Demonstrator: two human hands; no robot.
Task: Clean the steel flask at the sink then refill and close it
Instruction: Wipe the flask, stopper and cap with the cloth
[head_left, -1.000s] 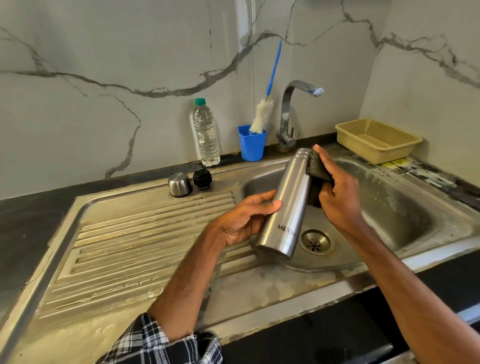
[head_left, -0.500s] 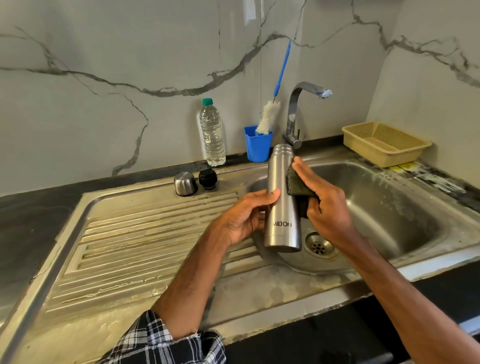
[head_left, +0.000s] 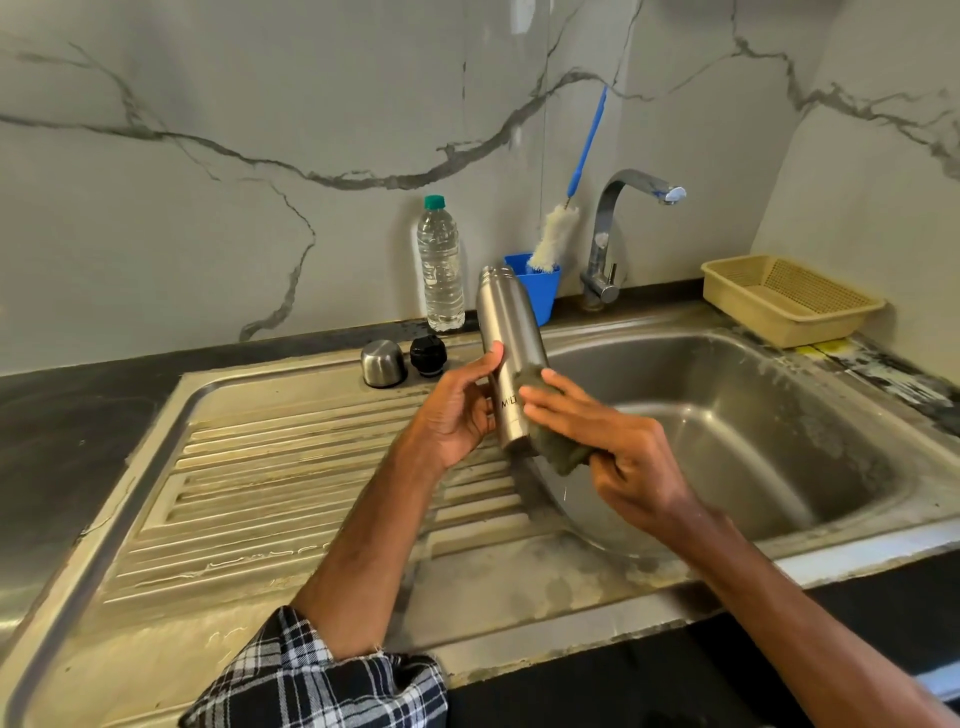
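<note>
The steel flask (head_left: 506, 322) is held mouth-up and uncapped, leaning slightly left, above the edge where the draining board (head_left: 311, 467) meets the sink basin (head_left: 779, 415). The left hand (head_left: 457, 410) grips its lower body, fingers wrapped behind and thumb laid up the front. The right hand (head_left: 613, 447) holds a dark green scrub pad (head_left: 561, 452), its fingers pressing the pad flat against the flask's right side down to the base.

The step in hand looks like scrubbing the outside. To do it well, the left hand should turn the flask bit by bit so the pad covers the whole wall, including the patch under the gripping fingers and the threaded neck. A wet steel body is probably slippery, so that grip should stay firm.

The steel cap (head_left: 383, 364) and black stopper (head_left: 428, 355) stand just beside each other behind the board. A bottle brush (head_left: 558, 234) waits in a blue cup (head_left: 543, 291) beside the tap (head_left: 608, 234).
</note>
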